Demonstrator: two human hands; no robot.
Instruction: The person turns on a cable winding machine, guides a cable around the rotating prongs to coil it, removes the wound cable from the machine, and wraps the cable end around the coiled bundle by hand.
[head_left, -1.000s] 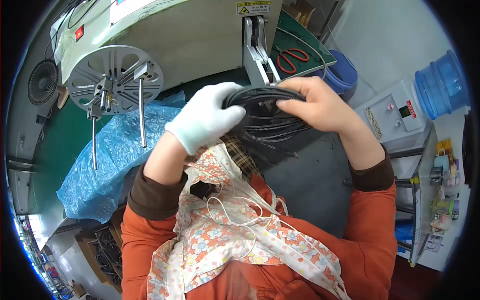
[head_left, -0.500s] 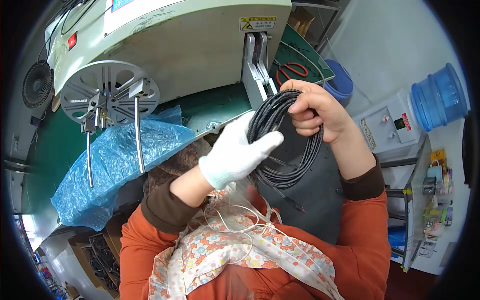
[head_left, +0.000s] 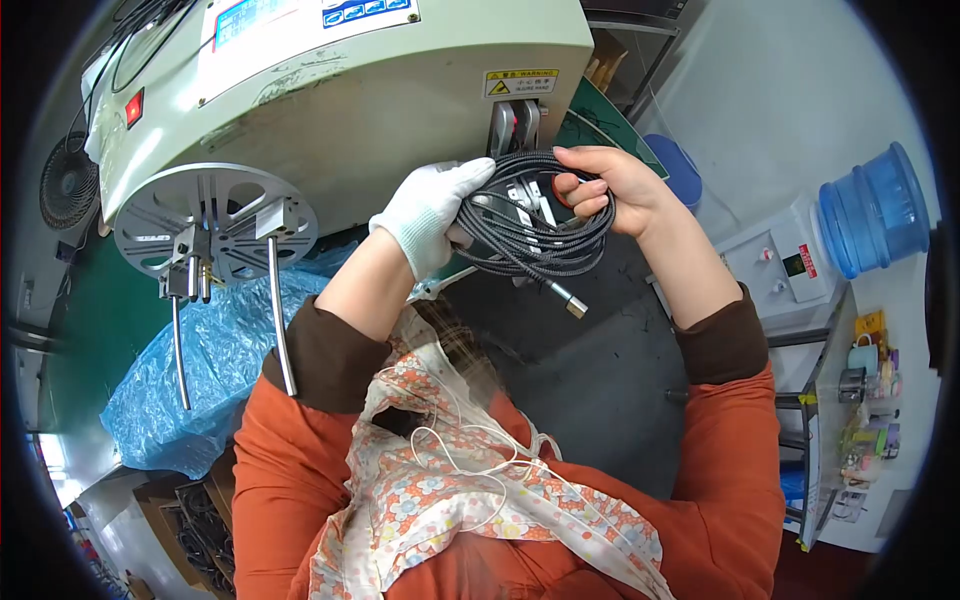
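Note:
A coil of black braided cable (head_left: 575, 250) is held up between my two hands, in front of the machine's metal clamp arms. My left hand (head_left: 428, 208), in a white glove, is closed round the coil's left side. My bare right hand (head_left: 618, 190) grips its upper right side, thumb along the top and fingers curled inside the loop. A silver metal connector (head_left: 570, 302) hangs from the coil's lower edge. Through the loop, part of the clamp arms (head_left: 530, 205) shows.
A pale machine (head_left: 400, 110) with a slotted metal disc (head_left: 225, 210) and rods stands ahead. Blue plastic film (head_left: 190, 370) lies on the green bench at left. A blue bucket (head_left: 675, 172), a water dispenser with a blue bottle (head_left: 872, 215) and a shelf are at right.
The coil has turned flatter and moved up and slightly left, with both hands still on it. A silver connector now hangs at its lower edge. The view has shifted, showing more of the machine's top.

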